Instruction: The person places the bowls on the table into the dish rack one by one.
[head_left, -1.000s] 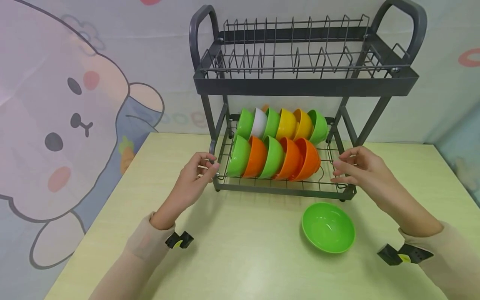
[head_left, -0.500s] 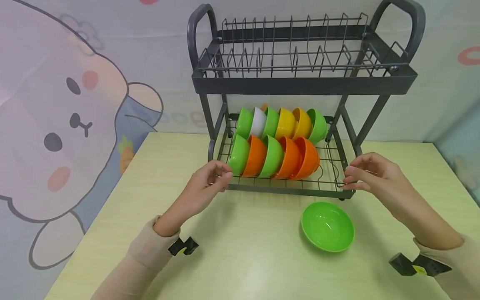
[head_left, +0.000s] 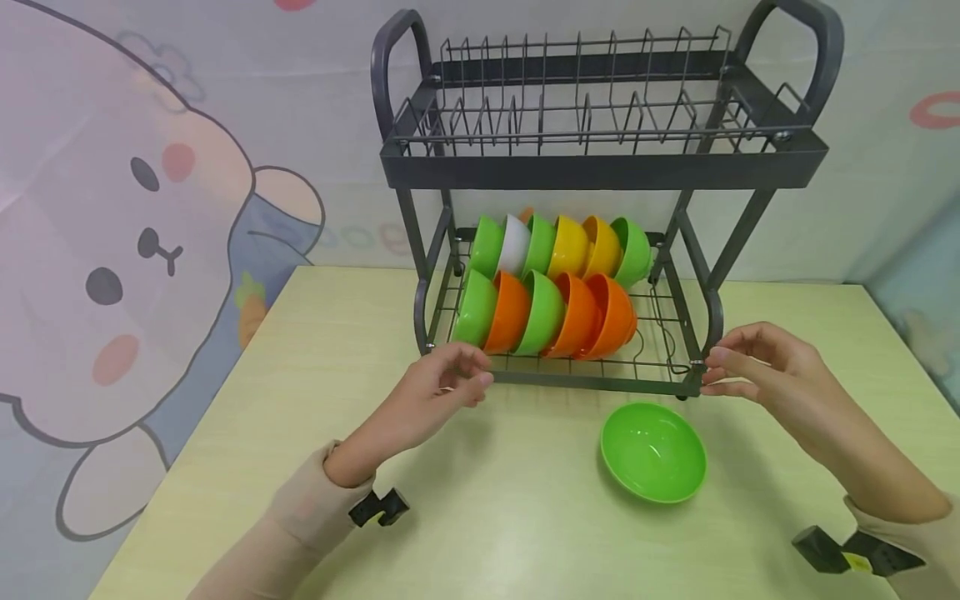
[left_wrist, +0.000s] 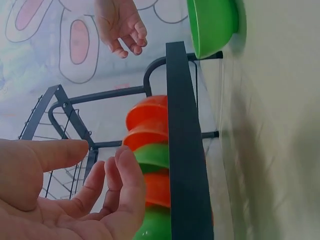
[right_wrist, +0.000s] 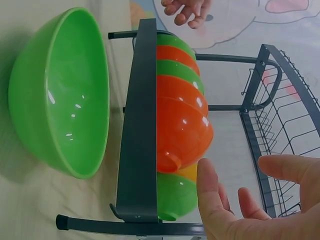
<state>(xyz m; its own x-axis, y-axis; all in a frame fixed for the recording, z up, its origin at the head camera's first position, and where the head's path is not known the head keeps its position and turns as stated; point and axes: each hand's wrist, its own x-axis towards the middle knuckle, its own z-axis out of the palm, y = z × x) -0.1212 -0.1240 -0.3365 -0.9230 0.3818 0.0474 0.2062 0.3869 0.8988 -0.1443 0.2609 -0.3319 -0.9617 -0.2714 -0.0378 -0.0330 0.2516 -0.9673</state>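
My left hand (head_left: 442,392) hovers in front of the rack's lower left corner, fingers loosely curved and holding nothing. Beside the lower right corner is my right hand (head_left: 772,375), also holding nothing, thumb and fingertips apart. A green bowl (head_left: 653,452) stands upright on the table in front of the rack, nearer to the right hand. On the lower tier of the dark dish rack (head_left: 592,382), a front row of green and orange bowls (head_left: 579,317) leans on edge. Behind it runs a second row with green, white and yellow bowls (head_left: 572,247).
The rack's upper tier (head_left: 600,172) has wire slots and two curved handles, and overhangs the bowls. A cloth backdrop with a cartoon animal (head_left: 172,275) hangs behind the light wooden table (head_left: 315,333). Small black cameras are strapped at both wrists.
The left hand has come right and down toward the rack's front. My right hand has drawn right and down, off the rack's right side. The bowls stay put.
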